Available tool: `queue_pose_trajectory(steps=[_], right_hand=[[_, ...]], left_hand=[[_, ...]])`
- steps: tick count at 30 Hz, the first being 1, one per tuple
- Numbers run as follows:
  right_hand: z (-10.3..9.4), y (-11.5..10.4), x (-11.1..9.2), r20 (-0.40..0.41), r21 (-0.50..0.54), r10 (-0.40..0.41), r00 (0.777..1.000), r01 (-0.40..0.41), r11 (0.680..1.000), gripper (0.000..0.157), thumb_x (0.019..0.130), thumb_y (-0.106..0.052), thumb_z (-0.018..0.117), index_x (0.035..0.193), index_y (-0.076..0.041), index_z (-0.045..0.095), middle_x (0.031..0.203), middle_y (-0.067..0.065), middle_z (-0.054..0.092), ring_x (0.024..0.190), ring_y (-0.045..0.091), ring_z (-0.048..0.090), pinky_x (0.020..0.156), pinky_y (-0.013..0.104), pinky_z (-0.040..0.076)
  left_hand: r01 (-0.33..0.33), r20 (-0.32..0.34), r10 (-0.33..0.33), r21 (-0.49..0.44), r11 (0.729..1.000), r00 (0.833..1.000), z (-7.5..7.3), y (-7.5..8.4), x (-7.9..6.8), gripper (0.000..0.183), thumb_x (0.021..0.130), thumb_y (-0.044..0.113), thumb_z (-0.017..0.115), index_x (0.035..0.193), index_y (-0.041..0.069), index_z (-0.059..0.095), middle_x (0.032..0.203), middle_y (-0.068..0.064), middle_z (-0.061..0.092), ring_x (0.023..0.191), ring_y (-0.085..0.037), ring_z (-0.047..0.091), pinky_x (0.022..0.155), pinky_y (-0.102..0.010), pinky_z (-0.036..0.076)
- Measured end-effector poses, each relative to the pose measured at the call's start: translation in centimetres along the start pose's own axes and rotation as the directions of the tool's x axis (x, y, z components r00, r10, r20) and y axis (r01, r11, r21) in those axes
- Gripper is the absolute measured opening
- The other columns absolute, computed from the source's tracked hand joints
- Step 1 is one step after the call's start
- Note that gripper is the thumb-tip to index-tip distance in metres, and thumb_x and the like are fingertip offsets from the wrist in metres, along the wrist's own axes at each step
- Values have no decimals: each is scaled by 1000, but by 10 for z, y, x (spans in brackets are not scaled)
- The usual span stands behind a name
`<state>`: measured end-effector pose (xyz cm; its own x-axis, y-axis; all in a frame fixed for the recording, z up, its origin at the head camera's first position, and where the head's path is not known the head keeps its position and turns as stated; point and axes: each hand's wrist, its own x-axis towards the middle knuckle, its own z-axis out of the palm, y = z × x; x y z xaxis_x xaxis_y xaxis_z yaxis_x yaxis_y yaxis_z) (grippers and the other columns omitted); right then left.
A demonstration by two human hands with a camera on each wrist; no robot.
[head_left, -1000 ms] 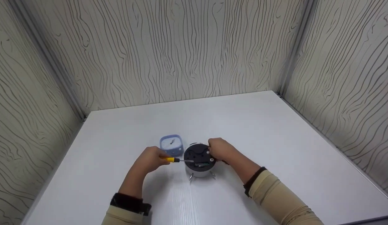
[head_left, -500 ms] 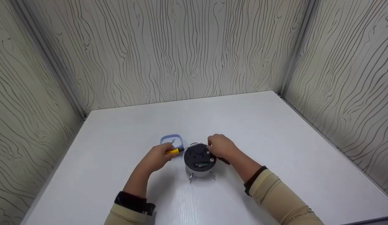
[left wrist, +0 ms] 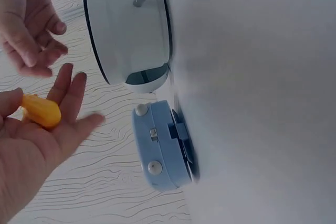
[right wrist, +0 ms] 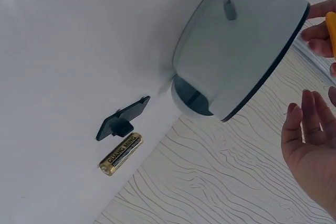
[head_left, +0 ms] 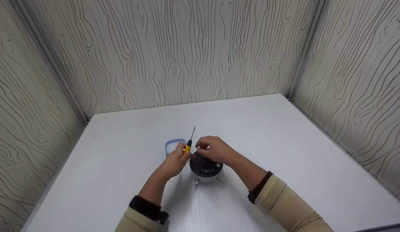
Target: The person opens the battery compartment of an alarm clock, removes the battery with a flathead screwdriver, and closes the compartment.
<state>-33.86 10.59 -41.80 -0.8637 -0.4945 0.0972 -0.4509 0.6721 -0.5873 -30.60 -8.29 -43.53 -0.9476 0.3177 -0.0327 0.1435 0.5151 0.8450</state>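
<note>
A round alarm clock [head_left: 204, 172] with a black back facing up and a pale casing lies on the white table. Over its left rim, my left hand [head_left: 174, 163] holds a screwdriver [head_left: 188, 147] by its yellow handle, shaft pointing up and away; in the left wrist view the thumb presses the handle [left wrist: 43, 111] against the fingers. My right hand [head_left: 217, 149] hovers over the clock's far right part, fingers loosely bent, close to the left hand. Nothing shows between the right fingers in the right wrist view. The hands hide part of the clock's back.
A light blue square clock [left wrist: 160, 145] lies just left of the round one, partly behind my left hand. On the table by the round clock, the right wrist view shows a gold-and-black battery [right wrist: 121, 154] and a small black cover [right wrist: 123, 118]. Wood-patterned walls [head_left: 187, 58] enclose the table.
My left hand has moved right and away, and the screwdriver has swung from pointing right across the clock to pointing upward. My right hand has left the clock's right edge and shifted left above it.
</note>
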Motion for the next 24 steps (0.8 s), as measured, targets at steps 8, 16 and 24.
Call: queue_pose_trajectory(steps=[8, 16, 24], right_hand=[[0, -17, -4, -16, 38, -18, 1000, 18, 999, 14, 85, -28, 65, 95, -19, 63, 84, -8, 60, 81, 9, 57, 73, 26, 51], [5, -18, -7, -50, 12, 36, 998, -36, 999, 5, 84, -20, 65, 86, -17, 62, 78, -7, 61, 75, 10, 56, 67, 25, 51], [2, -13, -11, -96, 2, 32, 995, -32, 999, 3, 83, -16, 64, 82, -17, 61, 74, -6, 58, 70, 13, 53, 64, 26, 49]], left_hand=[[39, -108, -44, -52, 998, 993, 15, 11, 7, 33, 97, 36, 41, 115, 9, 34, 111, -14, 53, 103, -25, 51, 92, -47, 42], [3, -193, -15, -63, 998, 981, 26, 22, 12, 29, 98, 28, 42, 115, 8, 32, 101, -13, 53, 91, -23, 52, 82, -39, 46], [-50, -176, 47, -15, 999, 983, 32, 26, 13, 28, 97, 28, 43, 114, 8, 32, 96, -12, 55, 89, -22, 54, 83, -41, 46]])
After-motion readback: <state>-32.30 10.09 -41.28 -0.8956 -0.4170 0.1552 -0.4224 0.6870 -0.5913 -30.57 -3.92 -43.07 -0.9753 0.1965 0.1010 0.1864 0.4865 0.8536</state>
